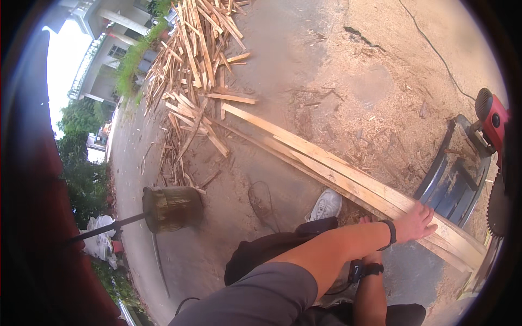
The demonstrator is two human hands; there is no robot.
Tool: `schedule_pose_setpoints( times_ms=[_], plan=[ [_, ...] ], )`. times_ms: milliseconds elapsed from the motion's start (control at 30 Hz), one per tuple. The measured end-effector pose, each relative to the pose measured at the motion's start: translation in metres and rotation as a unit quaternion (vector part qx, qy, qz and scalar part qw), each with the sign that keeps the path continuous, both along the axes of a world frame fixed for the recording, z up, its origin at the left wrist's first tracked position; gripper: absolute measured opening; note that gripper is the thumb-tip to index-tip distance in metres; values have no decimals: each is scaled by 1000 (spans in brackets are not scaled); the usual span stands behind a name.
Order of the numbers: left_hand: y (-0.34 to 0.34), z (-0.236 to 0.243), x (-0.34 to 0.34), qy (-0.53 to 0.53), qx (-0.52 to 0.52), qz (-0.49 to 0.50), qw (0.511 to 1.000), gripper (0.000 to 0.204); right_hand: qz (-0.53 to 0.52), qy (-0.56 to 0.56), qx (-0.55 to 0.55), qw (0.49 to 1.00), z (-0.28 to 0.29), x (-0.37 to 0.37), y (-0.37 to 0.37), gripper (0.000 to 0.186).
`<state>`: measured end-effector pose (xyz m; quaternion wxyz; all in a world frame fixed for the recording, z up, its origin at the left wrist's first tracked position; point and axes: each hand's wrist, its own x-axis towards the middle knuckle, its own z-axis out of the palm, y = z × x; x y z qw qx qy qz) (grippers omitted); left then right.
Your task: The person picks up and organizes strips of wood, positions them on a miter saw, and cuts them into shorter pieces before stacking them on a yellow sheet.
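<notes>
1. Across the person's front lie the long wooden planks (348, 171), long axis running from upper left to lower right.
2. Over their lower-right end, touching, lies the nearer left hand (416, 221); most of their length stretches left and away. Whether it clamps, I cannot tell.
3. Below, the right hand (373, 257), mostly behind the left arm (337, 252), hides its grip.

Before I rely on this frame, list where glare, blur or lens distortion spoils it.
Head view: the sky is blown out to white at upper left; head view: the building looks tilted near the curved fisheye rim; head view: the dark red shape along the left edge is blurred; head view: the boards read fairly clearly.
</notes>
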<state>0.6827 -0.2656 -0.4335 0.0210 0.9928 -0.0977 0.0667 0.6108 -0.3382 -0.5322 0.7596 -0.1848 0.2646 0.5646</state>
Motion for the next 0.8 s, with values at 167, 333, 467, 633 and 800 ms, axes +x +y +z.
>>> schedule_pose_setpoints(
  times_ms=[167,333,467,633,800],
  plan=[
    [-1,7,15,-54,-33,-6,998,55,-103,-19,12,994,7,21,41,32],
    [-3,3,23,-6,-51,-10,999,60,-151,-18,5,988,3,30,71,33],
    [9,-20,10,31,-8,7,999,77,-157,-17,19,987,9,36,111,34],
    [-11,-6,48,96,-126,-33,987,84,-217,-41,25,975,22,80,98,35],
    [-1,18,83,121,-93,-31,988,85,-251,-49,34,966,26,93,101,36]
  ],
)
